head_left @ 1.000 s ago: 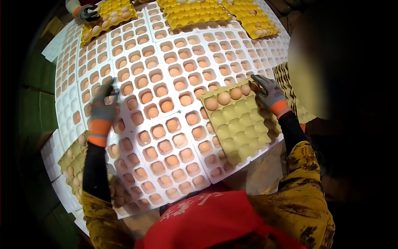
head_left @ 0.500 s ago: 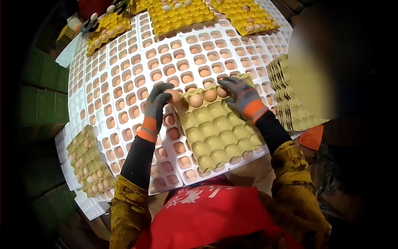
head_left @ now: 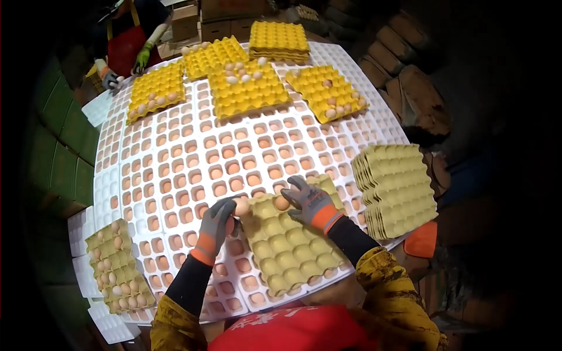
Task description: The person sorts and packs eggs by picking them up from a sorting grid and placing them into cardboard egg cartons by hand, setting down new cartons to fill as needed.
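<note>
A brown egg [head_left: 240,206] is in the fingers of my gloved left hand [head_left: 216,225], just off the left far corner of a yellowish pulp egg tray [head_left: 293,245]. My gloved right hand [head_left: 313,202] is over the far row of that tray. Its curled fingers touch another brown egg [head_left: 281,203]; the cups under the palm are hidden. The nearer cups of the tray hold no eggs. Beneath it, white foam trays [head_left: 257,299] carry brown eggs in square pockets.
Partly filled egg tray [head_left: 120,266] at left; stacked pulp trays [head_left: 395,193] at right. Yellow trays [head_left: 252,96] with some eggs lie farther back, beside a yellow stack [head_left: 280,41]. Across the table, a person's gloved hand [head_left: 109,79] is by an egg. Green crates [head_left: 50,146] line the left.
The view has tilted up, showing more of the far side. Fewer eggs show in the tray's far row, and my right hand has shifted left along it. My left hand still holds an egg.
</note>
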The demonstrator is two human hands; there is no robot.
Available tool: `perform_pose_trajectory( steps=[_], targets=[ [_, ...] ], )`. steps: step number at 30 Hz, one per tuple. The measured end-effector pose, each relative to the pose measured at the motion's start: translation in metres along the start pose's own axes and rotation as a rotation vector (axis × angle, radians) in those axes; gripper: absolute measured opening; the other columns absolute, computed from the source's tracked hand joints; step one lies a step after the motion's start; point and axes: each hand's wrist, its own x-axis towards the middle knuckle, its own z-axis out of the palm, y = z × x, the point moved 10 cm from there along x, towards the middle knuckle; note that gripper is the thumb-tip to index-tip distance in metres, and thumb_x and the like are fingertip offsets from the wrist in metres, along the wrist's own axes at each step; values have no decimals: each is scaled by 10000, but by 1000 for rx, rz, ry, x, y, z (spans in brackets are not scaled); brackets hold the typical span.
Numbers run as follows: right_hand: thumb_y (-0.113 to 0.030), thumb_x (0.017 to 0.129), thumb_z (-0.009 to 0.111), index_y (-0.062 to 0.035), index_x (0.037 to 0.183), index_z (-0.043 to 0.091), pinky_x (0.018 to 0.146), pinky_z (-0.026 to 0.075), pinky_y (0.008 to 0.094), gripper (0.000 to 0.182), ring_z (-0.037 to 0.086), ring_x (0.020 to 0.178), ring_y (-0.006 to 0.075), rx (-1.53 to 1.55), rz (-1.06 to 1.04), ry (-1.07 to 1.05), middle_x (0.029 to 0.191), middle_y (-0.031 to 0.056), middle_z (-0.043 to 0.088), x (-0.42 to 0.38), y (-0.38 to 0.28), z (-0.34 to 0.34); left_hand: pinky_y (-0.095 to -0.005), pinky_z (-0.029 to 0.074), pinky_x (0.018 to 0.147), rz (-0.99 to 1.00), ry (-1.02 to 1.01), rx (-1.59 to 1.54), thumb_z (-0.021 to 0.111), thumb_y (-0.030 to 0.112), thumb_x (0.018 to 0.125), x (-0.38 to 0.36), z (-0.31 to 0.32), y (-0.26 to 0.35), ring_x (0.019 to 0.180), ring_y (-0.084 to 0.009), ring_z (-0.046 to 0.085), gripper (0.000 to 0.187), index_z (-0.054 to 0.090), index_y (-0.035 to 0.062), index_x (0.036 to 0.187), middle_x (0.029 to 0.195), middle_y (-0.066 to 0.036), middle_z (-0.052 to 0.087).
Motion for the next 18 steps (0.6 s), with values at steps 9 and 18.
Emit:
perform_pose_trajectory(
  steps=[9,18],
  targets=[
    [-186,854,736,-29,1200,652,626,517,268,389,663,781,132,1148,434,250,899,30,695,11,37,31,-257,527,551,-52,404,-20,740,213,899,-138,-235,-4,693,-109,633,433,646,29,1279,945,-57,696],
    [-246,798,800,-82,1241,632,809,561,376,501,664,1042,255,601,-365,66,1245,92,606,180,-316,63,-291,545,759,236,810,548,747,89,832,-182,-458,42,942,-128,624,493,614,56,1305,1197,-49,671]
  ],
)
